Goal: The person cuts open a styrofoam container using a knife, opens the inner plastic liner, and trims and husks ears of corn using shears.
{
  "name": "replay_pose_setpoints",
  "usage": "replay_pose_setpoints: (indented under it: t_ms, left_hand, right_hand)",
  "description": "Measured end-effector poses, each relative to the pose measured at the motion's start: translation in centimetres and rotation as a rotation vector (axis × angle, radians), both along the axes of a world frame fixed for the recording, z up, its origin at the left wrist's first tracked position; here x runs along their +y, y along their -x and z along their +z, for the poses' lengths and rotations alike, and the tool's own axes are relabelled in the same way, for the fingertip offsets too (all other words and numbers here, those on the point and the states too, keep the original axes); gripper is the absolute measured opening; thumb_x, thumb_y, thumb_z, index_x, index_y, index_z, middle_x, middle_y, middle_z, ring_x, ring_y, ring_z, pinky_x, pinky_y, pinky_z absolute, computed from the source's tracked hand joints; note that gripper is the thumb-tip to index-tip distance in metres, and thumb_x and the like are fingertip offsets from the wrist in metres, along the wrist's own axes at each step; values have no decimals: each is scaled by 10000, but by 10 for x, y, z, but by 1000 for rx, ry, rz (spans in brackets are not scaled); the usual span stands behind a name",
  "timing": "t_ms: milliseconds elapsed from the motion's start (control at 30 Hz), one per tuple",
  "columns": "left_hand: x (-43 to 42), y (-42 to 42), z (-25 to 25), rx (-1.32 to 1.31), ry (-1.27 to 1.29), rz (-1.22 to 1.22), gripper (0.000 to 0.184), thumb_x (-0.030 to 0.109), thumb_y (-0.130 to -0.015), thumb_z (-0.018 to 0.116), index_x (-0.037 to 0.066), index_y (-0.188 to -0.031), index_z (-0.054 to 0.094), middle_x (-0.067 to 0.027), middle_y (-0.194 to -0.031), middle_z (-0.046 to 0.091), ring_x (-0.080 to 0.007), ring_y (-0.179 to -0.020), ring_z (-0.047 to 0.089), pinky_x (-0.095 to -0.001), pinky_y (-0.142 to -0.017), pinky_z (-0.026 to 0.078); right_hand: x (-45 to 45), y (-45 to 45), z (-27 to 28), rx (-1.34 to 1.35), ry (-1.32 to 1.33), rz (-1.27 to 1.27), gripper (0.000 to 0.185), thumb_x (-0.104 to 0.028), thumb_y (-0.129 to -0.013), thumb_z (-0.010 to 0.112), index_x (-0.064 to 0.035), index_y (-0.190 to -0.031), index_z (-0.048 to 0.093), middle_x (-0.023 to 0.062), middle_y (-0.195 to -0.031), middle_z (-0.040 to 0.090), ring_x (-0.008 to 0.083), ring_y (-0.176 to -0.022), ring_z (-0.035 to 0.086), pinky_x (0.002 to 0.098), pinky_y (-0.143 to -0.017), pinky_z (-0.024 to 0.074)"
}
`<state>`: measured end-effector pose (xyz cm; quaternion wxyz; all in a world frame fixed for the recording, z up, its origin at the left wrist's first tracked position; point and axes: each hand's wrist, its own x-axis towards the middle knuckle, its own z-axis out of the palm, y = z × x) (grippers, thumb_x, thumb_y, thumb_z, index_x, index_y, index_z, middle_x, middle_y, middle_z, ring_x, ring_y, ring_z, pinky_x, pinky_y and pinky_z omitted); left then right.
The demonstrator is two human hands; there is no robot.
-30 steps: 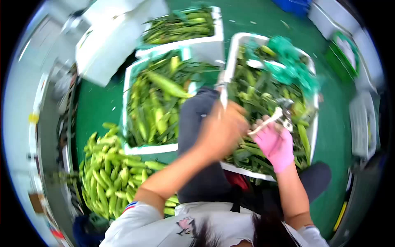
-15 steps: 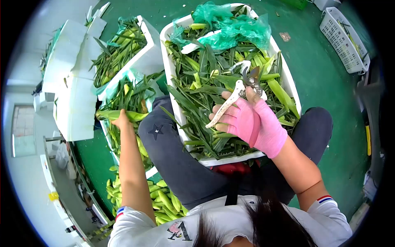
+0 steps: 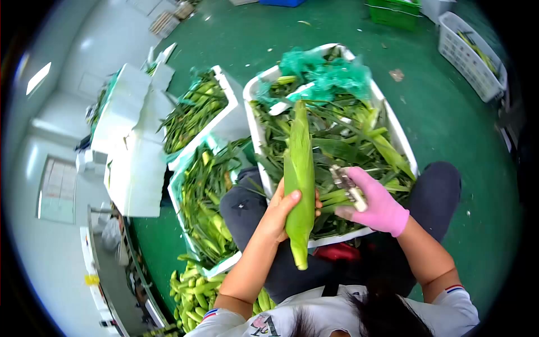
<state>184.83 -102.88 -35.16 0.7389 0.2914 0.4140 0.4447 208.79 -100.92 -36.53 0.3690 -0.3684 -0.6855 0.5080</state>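
My bare left hand [image 3: 281,212] is wrapped round a green ear of corn in its husk [image 3: 301,180], held upright over the near edge of a white foam box [image 3: 252,121]. To its right, my right hand [image 3: 377,203], in a pink glove, holds pruning shears [image 3: 349,188] with white handles; the blades point up and left and are blurred. Loose husks and leaves [image 3: 337,149] fill the box beneath both hands. Green plastic film [image 3: 331,76] lies over the box's far end.
Left of my knee, two more foam boxes hold corn [image 3: 196,106] and leafy ears [image 3: 210,202]. A heap of green ears [image 3: 193,297] lies at the lower left. A white basket [image 3: 469,56] and green crate [image 3: 393,12] stand far right.
My left hand has come from the left box to the middle with the ear in it. My right hand has turned, with the shears still in it. The view has shifted.
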Motion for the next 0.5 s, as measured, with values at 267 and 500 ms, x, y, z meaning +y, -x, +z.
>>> replay_pose_setpoints:
  t_ms: [267,500]
  left_hand:
    - [4,-2,23,974,-504,-161,809,161,-781,776,-14,-1458,367,-145,-1314,559,-199,-1201,536,-336,-1026,420]
    - [35,52,37,499,67,-592,861,248,-684,805,-38,-1400,422,-149,-1121,628,-241,-939,665,-372,-820,562]
  right_hand:
    - [8,-14,-18,-121,94,-87,850,-427,-754,806,32,-1360,424,224,-1266,490,376,-1238,479,413,-1053,401]
    - [10,-25,7,-132,411,129,482,-266,-789,767,-21,-1151,564,87,-835,651,238,-679,628,348,-709,538]
